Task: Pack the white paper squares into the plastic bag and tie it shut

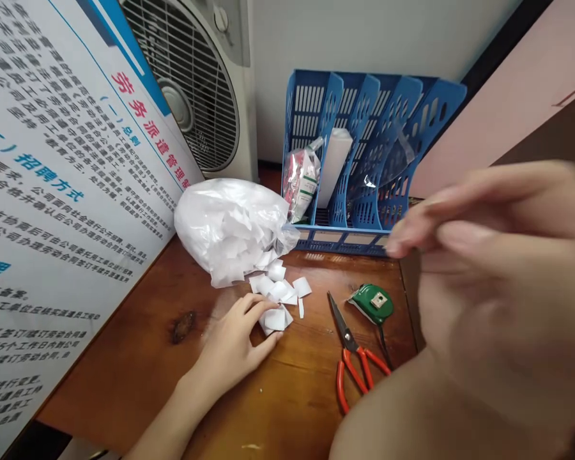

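My left hand rests low on the wooden table, its fingers and thumb curled round a few white paper scraps. More loose scraps lie just beyond the fingertips. They trail out of a clear plastic bag on its side, which holds many white paper pieces. Raised close to the camera at the right, my right hand is blurred, with its fingers loosely bent and apart; I see nothing in them. Below and left of it lie scissors with red handles, partly hidden by my right arm, and a green tape measure.
A blue file rack stands at the back, holding a small packet, a white roll and clear plastic. Behind the bag is a box fan. A large printed board leans along the left side of the table.
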The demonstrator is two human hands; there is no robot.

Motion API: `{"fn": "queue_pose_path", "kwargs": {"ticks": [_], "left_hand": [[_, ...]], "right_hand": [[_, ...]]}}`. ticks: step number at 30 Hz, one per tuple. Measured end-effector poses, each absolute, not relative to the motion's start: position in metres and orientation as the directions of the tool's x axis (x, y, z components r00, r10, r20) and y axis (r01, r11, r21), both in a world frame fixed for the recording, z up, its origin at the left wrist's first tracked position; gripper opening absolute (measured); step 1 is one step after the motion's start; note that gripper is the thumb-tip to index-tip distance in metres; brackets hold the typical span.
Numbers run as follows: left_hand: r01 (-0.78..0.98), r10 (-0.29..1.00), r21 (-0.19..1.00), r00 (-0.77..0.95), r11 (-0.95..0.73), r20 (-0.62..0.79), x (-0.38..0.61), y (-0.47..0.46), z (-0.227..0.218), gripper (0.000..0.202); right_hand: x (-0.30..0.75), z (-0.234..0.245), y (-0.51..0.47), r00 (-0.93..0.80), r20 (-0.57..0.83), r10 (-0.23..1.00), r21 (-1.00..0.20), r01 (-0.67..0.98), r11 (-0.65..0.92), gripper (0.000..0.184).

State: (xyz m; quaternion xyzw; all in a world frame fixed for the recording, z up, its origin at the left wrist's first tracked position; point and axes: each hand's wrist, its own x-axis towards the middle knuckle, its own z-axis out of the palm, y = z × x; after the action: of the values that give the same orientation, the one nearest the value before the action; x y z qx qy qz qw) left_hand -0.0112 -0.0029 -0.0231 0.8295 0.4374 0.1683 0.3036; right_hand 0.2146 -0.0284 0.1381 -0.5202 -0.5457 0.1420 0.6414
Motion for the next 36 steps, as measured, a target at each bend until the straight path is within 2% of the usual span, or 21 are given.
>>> {"fn": "queue_pose_path", "kwargs": {"ticks": [3,7,9,11,14,16,17,20,24,30,36], "left_hand": [[0.611,0.843,0.675,0.537,-0.414,0.031,-0.019,-0.006,-0.03,0.03],[0.56,0.838,0.713,0.541,-0.422,0.071,-0.023,-0.004,-0.035,0.03],[0.532,0.831,0.733,0.55,-0.423,0.08,-0.023,-0.004,-0.035,0.03],[0.507,0.824,0.753,0.56,-0.42,0.083,-0.023,-0.004,-0.035,0.031],[0.463,0.814,0.783,0.574,-0.415,0.092,-0.024,-0.004,-0.035,0.033],[0.434,0.808,0.802,0.58,-0.411,0.101,-0.024,-0.004,-0.036,0.034],[0.419,0.805,0.81,0.583,-0.411,0.108,-0.025,-0.004,-0.037,0.035],[0.386,0.801,0.826,0.585,-0.411,0.124,-0.025,-0.004,-0.039,0.037],[0.371,0.808,0.826,0.568,-0.424,0.159,-0.024,-0.004,-0.039,0.034],[0.348,0.803,0.808,0.548,-0.476,0.237,-0.022,-0.004,-0.039,0.034],[0.382,0.839,0.818,0.504,-0.43,0.206,-0.021,-0.004,-0.043,0.046]], "right_hand": [[0.198,0.138,-0.024,0.416,0.55,0.724,-0.824,0.408,0.392,0.021],[0.187,0.13,-0.018,0.357,0.496,0.792,-0.85,0.387,0.358,0.011],[0.184,0.12,-0.018,0.277,0.399,0.874,-0.883,0.372,0.285,0.01],[0.181,0.101,-0.021,0.171,0.234,0.957,-0.883,0.449,0.135,0.013],[0.175,0.058,-0.029,0.09,0.01,0.996,-0.718,0.693,-0.055,0.018],[0.171,0.027,-0.035,0.168,-0.046,0.985,-0.615,0.772,-0.161,0.016],[0.169,0.014,-0.038,0.201,-0.053,0.978,-0.61,0.769,-0.191,0.014],[0.167,-0.013,-0.043,0.228,-0.048,0.972,-0.635,0.744,-0.206,0.013],[0.165,-0.02,-0.047,0.225,-0.034,0.974,-0.699,0.691,-0.184,0.025],[0.159,-0.022,-0.052,0.181,-0.169,0.969,-0.91,0.35,-0.224,0.022],[0.17,-0.031,-0.051,0.231,-0.198,0.953,-0.938,0.239,-0.253,0.032]]}}
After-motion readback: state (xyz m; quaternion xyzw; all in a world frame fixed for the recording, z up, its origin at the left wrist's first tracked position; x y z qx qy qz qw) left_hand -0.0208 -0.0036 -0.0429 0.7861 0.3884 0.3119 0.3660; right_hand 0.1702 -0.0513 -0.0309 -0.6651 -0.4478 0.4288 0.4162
